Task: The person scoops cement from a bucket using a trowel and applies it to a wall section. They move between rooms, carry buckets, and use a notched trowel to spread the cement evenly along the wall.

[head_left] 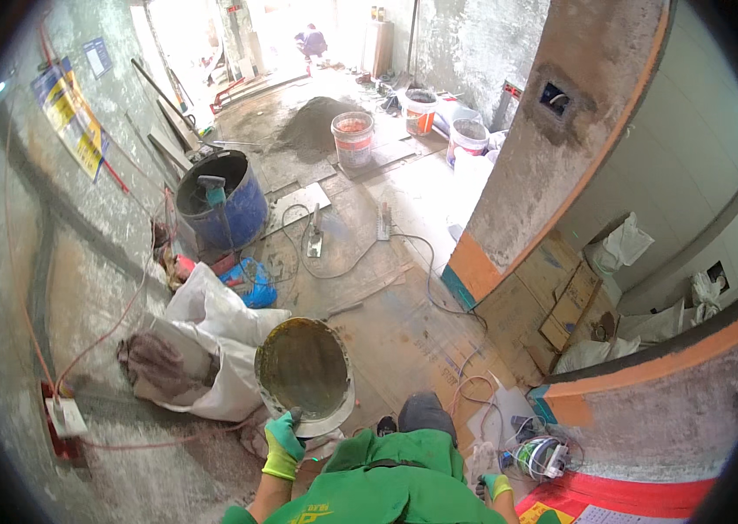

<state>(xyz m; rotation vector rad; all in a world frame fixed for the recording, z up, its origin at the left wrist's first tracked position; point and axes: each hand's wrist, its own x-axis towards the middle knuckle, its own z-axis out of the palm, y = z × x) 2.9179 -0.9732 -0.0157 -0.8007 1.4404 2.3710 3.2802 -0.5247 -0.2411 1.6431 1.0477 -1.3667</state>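
A white bucket (331,424), its inside coated with grey-brown residue, is in front of me on the left, its mouth facing up. My left hand (283,445), in a green and yellow glove, is closed on the near rim of this bucket. Low by my right side is my right hand (498,486), in a matching glove. Its fingers look curled, and what they hold, if anything, is too small to make out. Just beyond it lie a green and white corded device (542,458) and a crumpled clear sheet (480,459).
White sacks (220,301) lean by the left wall. Behind them stands a large blue drum (242,218) with a mixer in it. Cords and trowels (315,237) lie on the board-covered floor. Farther off are a sand heap (316,122), several buckets (353,144) and a crouching person (310,40).
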